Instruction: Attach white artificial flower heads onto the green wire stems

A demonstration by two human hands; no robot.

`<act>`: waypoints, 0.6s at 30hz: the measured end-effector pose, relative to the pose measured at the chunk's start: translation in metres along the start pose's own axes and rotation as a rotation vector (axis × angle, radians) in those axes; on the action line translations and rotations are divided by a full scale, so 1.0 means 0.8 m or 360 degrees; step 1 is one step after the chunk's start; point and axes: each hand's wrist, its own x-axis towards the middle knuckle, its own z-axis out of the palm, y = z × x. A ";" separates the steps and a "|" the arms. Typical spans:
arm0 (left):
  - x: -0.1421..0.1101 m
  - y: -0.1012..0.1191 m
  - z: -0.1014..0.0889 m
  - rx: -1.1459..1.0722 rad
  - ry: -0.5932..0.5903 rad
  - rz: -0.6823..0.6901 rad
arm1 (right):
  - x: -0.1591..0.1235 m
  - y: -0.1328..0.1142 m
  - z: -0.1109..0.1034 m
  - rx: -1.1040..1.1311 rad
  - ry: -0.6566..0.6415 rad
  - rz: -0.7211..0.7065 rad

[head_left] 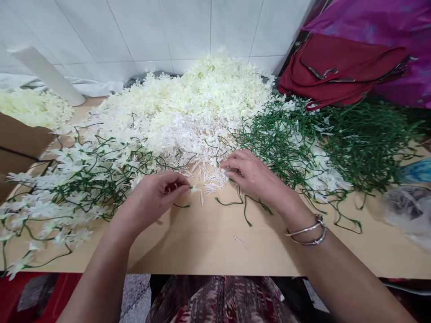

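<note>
Two bare hands are held over a pale wooden table (208, 251). By the left hand (151, 193), a small green-and-white piece (191, 188) is pinched between thumb and forefinger, the other fingers being curled in; it is held just left of a scatter of white slivers (215, 179). The right hand (251, 172) is partly curled, with its fingertips set at the far side of the same scatter — whether anything is gripped there cannot be told.

The supplies seem to be sorted for a short reach: cream petals (212, 87) are heaped at the back, green stems (272, 139) are massed on the right, and white flowers with stems (77, 179) are spread on the left. A few loose stems (245, 204) are left just below the right hand, probably so that they can be picked up easily.

Movement is bounded at the back by a tiled wall (151, 27), at the left by a cardboard box (20, 157), and at the far right by a red handbag (336, 72) and a clear plastic bag (409, 211). The most room is offered along the near strip of the table — though at the left the near edge is reached by the flowers, which could be brushed off by a sleeve or forearm.
</note>
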 end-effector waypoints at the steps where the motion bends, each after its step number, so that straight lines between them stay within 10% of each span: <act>1: -0.006 -0.008 0.004 0.0173 0.0051 0.0011 | 0.000 0.000 0.001 -0.0033 -0.0017 0.0005; 9: -0.014 0.017 0.045 0.0835 0.0598 0.0353 | 0.001 -0.015 -0.007 0.0045 0.0378 0.0036; 18: -0.026 0.040 0.086 -0.0401 0.0683 0.0220 | -0.022 -0.088 -0.025 0.0422 0.0022 0.0049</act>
